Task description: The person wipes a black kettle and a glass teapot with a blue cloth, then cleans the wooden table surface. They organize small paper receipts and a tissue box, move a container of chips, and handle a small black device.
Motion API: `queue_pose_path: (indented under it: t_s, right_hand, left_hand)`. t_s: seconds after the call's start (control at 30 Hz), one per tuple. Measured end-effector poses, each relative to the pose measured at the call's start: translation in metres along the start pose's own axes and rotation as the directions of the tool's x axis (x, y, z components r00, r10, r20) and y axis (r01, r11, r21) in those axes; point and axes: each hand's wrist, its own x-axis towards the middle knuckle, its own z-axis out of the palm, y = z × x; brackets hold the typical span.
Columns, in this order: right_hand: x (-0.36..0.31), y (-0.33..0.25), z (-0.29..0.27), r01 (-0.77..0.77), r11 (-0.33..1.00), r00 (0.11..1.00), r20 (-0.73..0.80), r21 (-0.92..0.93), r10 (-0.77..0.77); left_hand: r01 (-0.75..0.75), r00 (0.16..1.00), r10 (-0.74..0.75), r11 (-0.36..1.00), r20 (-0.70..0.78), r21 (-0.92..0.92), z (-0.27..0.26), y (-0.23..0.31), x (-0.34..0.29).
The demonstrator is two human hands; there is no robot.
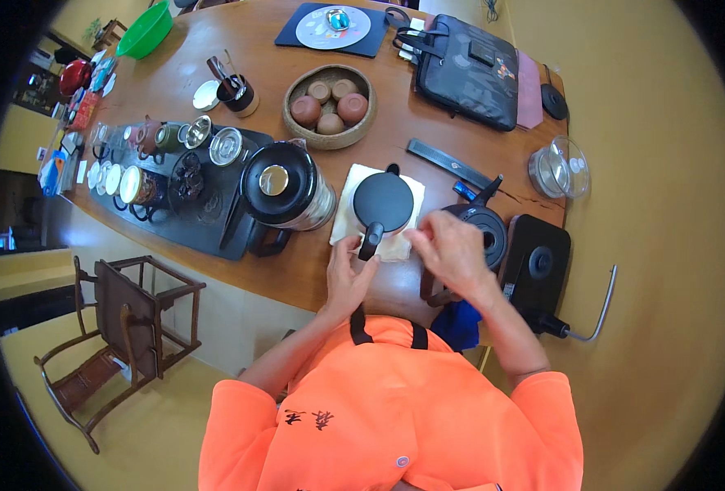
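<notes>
A pot with a round dark grey lid (383, 200) stands on a folded white cloth (350, 192) near the table's front edge, its black handle pointing toward me. My left hand (348, 282) is closed around the handle's near end, with fingers and thumb on either side. My right hand (454, 255) is bent at the cloth's right edge, its fingertips pinched together on the cloth close to the pot's side. Partly behind my right hand is a black kettle (484, 225) with a spout. A glass kettle with a black lid (276, 186) stands to the left of the pot.
A black tea tray (207, 221) with cups and glass lids lies left. Beyond are a bowl of brown cups (330, 135), a tool holder (237, 95) and a black bag (469, 74). At right are a glass bowl (560, 168) and a black hotplate (536, 266). A wooden chair (125, 327) stands lower left.
</notes>
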Motion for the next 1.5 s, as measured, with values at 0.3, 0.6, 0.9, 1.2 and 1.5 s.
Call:
queue_pose_path:
  t_s: [0.3,0.6,0.9,1.2,1.5]
  right_hand:
    - [0.011,-0.038,0.044,-0.297,0.954,0.955,-0.022,-0.042,0.296]
    - [0.024,-0.025,0.038,-0.144,0.988,0.987,0.062,-0.062,0.148]
    - [0.061,0.018,-0.009,0.437,0.868,0.881,0.305,-0.236,-0.361]
    - [0.046,-0.035,0.005,0.332,0.904,0.939,0.187,-0.268,-0.289]
    - [0.054,-0.026,-0.005,0.601,0.784,0.763,0.401,-0.153,-0.507]
  left_hand:
    - [-0.041,0.964,0.040,0.999,0.263,-0.001,0.017,0.001,0.020]
    - [-0.073,0.986,0.104,0.973,0.133,-0.217,0.027,-0.023,0.026]
    - [-0.044,0.927,0.099,0.987,0.362,-0.157,-0.014,-0.021,0.037]
    - [-0.048,0.932,0.116,0.979,0.345,-0.200,-0.009,-0.029,0.036]
    - [-0.071,0.937,0.131,0.979,0.324,-0.191,-0.007,-0.028,0.035]
